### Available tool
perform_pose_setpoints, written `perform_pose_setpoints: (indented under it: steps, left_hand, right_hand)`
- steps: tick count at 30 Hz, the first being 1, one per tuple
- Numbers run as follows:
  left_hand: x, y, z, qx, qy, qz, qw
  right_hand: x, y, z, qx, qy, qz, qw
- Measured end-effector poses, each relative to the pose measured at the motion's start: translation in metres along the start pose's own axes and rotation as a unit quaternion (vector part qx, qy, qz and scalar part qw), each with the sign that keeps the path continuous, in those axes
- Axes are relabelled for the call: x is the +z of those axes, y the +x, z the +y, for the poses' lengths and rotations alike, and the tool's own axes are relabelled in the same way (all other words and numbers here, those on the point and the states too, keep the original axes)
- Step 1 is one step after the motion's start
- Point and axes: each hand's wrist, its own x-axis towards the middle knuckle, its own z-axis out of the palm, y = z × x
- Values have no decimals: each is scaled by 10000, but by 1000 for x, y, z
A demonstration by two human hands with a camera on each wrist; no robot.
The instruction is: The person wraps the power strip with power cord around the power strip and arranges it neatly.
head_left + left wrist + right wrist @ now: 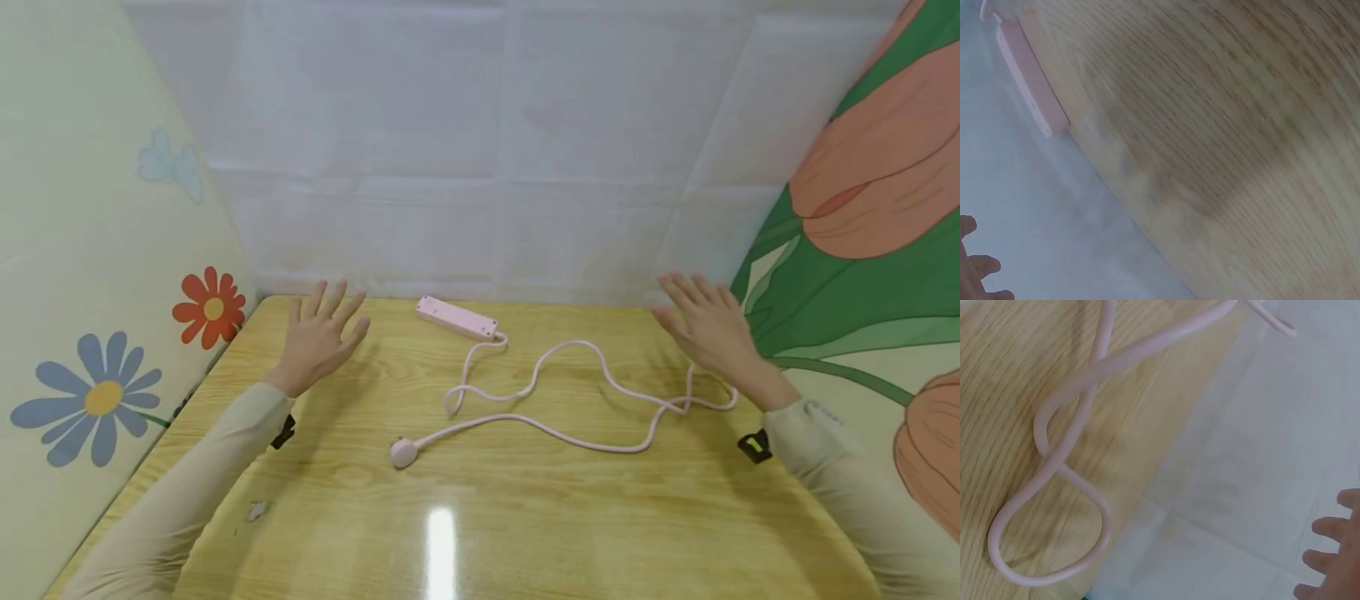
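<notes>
Both hands hang over the surface (525, 525) with fingers spread and nothing between them, the left hand (318, 342) to one side and the right hand (708, 329) to the other. The strip (457, 318) lies between them, nearer the left hand and off its thumb side, close to the far edge by the white sheet (487, 208). The plug (403, 452) sits between the hands too, closer to the left and nearer the person than its palm.

The cord (517, 417) seems the likeliest source of trouble. It wanders from the strip across to the right hand, crosses itself there and closes into a loop just below that wrist. A pull on one end could draw those crossings tight, perhaps into a kink or knot; whether any pass is threaded through another, I cannot tell. The right wristband (754, 446) is near enough to the loop that a low sweep of that hand might snag it.

The strip looks light and smooth, so a tug from the right hand's side could swing it round, while a careless push by the left hand could nudge it into the sheet or over the edge. Lifting only the plug would probably leave the cord trailing between the hands
</notes>
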Motion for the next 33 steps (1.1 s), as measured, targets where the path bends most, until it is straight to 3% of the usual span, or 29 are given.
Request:
perform_pose_setpoints:
  steps: [7, 15, 33]
  left_hand:
    - [5, 0, 5, 216, -241, 230, 9992]
    - [9, 1, 10, 71, -403, -207, 9989]
    - [25, 18, 26, 308, -487, -508, 9970]
  right_hand:
    - [4, 1, -9, -341, 453, 267, 9980]
    - [6, -2, -22, -572, 408, 486, 9963]
    - [12, 0, -41, -1055, 528, 925, 9887]
